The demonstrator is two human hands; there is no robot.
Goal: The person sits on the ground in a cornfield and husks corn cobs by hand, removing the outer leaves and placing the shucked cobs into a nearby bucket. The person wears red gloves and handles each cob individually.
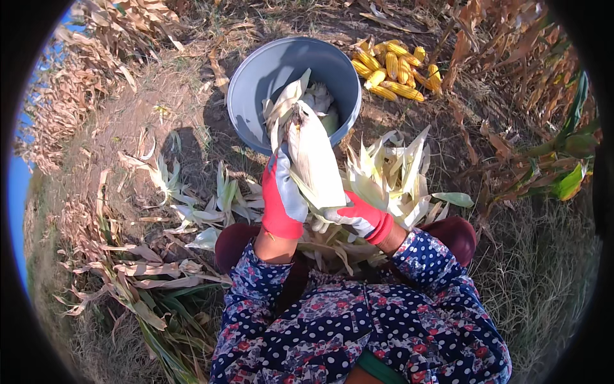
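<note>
An ear of corn in its pale dry husk (315, 158) is held between my two gloved hands, its tip pointing away from me over the near rim of a grey bucket (254, 72). My left hand (284, 192), in a red and grey work glove, grips the ear along its left side. Around its base end closes my right hand (357, 216), in a matching glove. The kernels are hidden by the husk. Inside the bucket lie more husked ears (316, 96), partly in shadow and partly covered by the held one.
Bare yellow corn cobs (393, 67) are heaped right of the bucket. Stripped husks (388, 177) pile up by my right knee (453, 237), and more husks (192, 192) lie scattered leftward. Dry corn stalks (499, 57) stand at right; cut stalks (168, 307) lie at lower left.
</note>
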